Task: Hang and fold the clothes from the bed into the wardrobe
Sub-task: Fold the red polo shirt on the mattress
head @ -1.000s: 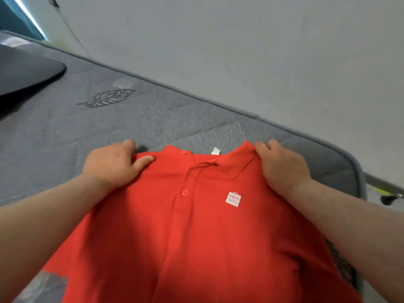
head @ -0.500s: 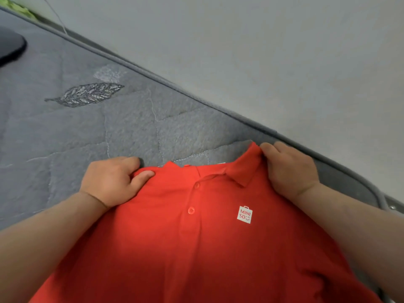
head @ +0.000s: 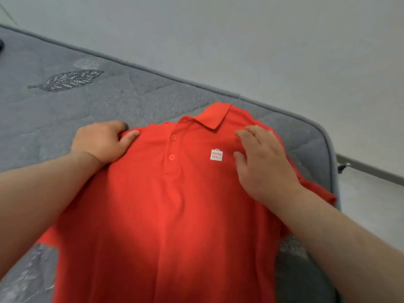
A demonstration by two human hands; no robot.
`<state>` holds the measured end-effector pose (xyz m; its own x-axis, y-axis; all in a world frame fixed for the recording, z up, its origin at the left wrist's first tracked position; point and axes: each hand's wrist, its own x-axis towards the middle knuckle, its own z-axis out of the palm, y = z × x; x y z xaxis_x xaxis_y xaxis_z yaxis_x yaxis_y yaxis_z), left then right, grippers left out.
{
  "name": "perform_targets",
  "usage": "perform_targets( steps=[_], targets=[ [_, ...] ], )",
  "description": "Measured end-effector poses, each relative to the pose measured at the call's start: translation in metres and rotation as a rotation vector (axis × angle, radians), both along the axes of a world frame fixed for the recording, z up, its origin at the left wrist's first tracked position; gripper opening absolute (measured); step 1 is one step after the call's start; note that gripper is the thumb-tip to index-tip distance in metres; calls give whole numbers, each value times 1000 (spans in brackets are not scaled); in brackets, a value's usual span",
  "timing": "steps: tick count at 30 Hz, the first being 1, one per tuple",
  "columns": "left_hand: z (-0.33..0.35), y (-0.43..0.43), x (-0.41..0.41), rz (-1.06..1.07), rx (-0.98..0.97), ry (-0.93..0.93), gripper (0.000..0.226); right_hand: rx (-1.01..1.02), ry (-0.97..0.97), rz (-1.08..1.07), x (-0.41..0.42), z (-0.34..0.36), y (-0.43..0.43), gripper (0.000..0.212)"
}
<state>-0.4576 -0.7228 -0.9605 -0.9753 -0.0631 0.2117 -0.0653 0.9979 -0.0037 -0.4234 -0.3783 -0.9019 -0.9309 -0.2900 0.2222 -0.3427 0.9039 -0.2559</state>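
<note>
A red polo shirt (head: 166, 206) lies front up on the grey quilted mattress (head: 91, 106), collar toward the wall, with a small white logo patch on its chest. My left hand (head: 102, 142) grips the shirt's left shoulder, thumb on top and fingers curled under the edge. Over the right shoulder my right hand (head: 262, 162) is spread with straight fingers, lying flat on the fabric beside the logo.
The mattress edge runs diagonally along a pale grey wall (head: 240, 40). A silver leaf pattern (head: 65, 80) marks the mattress at the upper left. The mattress corner (head: 328, 149) is just right of the shirt, with floor beyond.
My right hand has let go of the collar and shoulder and now lies flat on the shirt. The shirt has settled on the mattress. My left hand keeps its grip.
</note>
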Motion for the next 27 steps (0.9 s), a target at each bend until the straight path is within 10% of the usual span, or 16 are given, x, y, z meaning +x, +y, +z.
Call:
perform_targets(
  steps=[6,11,14,17,20,24,27],
  targets=[
    [28,31,62,44,393,78,57,-221,-12,236,220,6,21,27],
    [69,61,287,17,610,323,37,-129,-78,215,331,-25,33,39],
    [15,62,403,257,889,156,19,-154,-226,105,372,-30,19,35],
    [-28,58,441,-46,736,-211,36,-413,-486,-167,387,-17,3,56],
    [-10,63,444,-172,411,-147,34,-520,-653,-363,397,-12,-16,69],
    [16,61,451,-233,564,-269,48,-499,-802,-342,400,-99,16,89],
    [50,54,465,-29,762,-151,25,-698,-633,-441,409,-43,6,42]
  ],
)
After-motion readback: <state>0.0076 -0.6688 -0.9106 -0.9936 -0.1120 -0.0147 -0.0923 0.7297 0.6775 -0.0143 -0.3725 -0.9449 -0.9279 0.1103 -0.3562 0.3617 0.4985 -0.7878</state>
